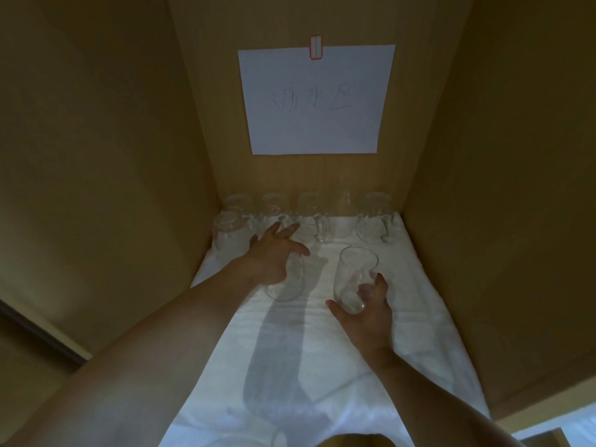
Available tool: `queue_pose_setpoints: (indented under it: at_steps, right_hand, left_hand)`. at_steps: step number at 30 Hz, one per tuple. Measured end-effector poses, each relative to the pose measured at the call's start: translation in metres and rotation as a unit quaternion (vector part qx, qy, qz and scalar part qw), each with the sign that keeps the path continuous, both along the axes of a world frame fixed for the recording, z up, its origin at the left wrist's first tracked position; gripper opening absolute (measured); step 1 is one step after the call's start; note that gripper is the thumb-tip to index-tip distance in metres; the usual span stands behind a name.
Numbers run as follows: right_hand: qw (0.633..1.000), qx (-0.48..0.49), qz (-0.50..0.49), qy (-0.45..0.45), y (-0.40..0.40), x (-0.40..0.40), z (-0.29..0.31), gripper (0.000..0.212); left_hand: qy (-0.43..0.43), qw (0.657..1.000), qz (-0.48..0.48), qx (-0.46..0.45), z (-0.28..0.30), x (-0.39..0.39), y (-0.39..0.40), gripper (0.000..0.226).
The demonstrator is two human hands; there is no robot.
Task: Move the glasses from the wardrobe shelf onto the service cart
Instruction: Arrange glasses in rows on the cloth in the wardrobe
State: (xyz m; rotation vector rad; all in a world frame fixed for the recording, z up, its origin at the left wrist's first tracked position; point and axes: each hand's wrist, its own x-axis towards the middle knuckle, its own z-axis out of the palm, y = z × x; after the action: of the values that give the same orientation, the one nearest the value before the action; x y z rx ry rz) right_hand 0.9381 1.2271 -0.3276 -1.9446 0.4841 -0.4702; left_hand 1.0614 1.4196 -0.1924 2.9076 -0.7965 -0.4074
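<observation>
Several clear glasses and handled mugs stand upside down in a row (372, 221) at the back of the wardrobe shelf, on a white cloth (416, 311). My right hand (367, 314) grips a stemless clear glass (353, 275) from below, lifted and tilted, mouth toward the back. My left hand (274, 256) reaches forward with fingers spread, just above another clear glass (285, 290) on the cloth, fingertips near the back row. Whether the palm touches that glass I cannot tell. The service cart is out of view.
Wooden walls close in the shelf on the left and right. A white paper sign (314, 98) hangs on the back panel. One more upturned glass (229, 233) stands at the back left. A rounded glass edge (279, 438) shows at the bottom of the frame.
</observation>
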Motion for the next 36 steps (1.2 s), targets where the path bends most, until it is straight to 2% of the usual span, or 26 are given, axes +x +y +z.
queue_pose_setpoints:
  at_steps: [3, 5, 7, 12, 15, 17, 19, 23, 26, 29, 36]
  right_hand:
    - [1.0, -0.002, -0.002, 0.001, 0.0, 0.0, 0.0, 0.114]
    - [1.0, -0.005, -0.003, 0.002, 0.0, 0.0, -0.001, 0.114]
    - [1.0, -0.006, -0.005, 0.004, 0.0, 0.0, -0.001, 0.115]
    - [1.0, -0.003, -0.001, 0.003, -0.001, -0.001, -0.001, 0.115]
    - [1.0, 0.005, 0.001, 0.005, -0.001, -0.001, -0.001, 0.115]
    - [1.0, 0.007, 0.002, 0.005, -0.001, -0.001, 0.0, 0.115]
    - [1.0, 0.005, 0.003, 0.004, -0.001, -0.002, 0.0, 0.115]
    - [1.0, 0.005, 0.002, 0.006, -0.002, -0.001, -0.001, 0.117]
    - [1.0, 0.005, 0.003, 0.007, -0.002, 0.0, -0.001, 0.117]
    - [1.0, 0.012, -0.004, 0.007, -0.002, 0.0, -0.002, 0.116]
    - [0.999, -0.002, 0.019, 0.04, -0.006, 0.009, 0.012, 0.119]
  left_hand:
    - [0.073, 0.991, 0.076, -0.082, 0.0, -0.001, -0.007, 0.106]
    - [0.041, 0.984, 0.14, -0.102, -0.001, -0.001, -0.009, 0.109]
    - [0.016, 0.98, 0.167, -0.106, -0.001, 0.004, -0.01, 0.101]
    - [0.044, 0.991, 0.075, -0.098, 0.01, 0.015, 0.005, 0.081]
    - [0.032, 0.996, 0.045, -0.066, 0.01, 0.016, 0.009, 0.096]
    - [0.018, 0.996, 0.083, -0.034, 0.007, 0.018, 0.005, 0.11]
    - [-0.022, 0.995, 0.099, 0.008, 0.006, 0.02, 0.002, 0.102]
    - [-0.024, 0.999, 0.034, 0.009, 0.007, 0.025, 0.005, 0.083]
    - [-0.075, 0.997, -0.006, 0.017, 0.005, 0.024, 0.008, 0.075]
    - [-0.13, 0.991, -0.017, 0.026, -0.002, 0.024, 0.013, 0.074]
    - [-0.152, 0.987, -0.027, 0.037, -0.013, 0.033, 0.022, 0.075]
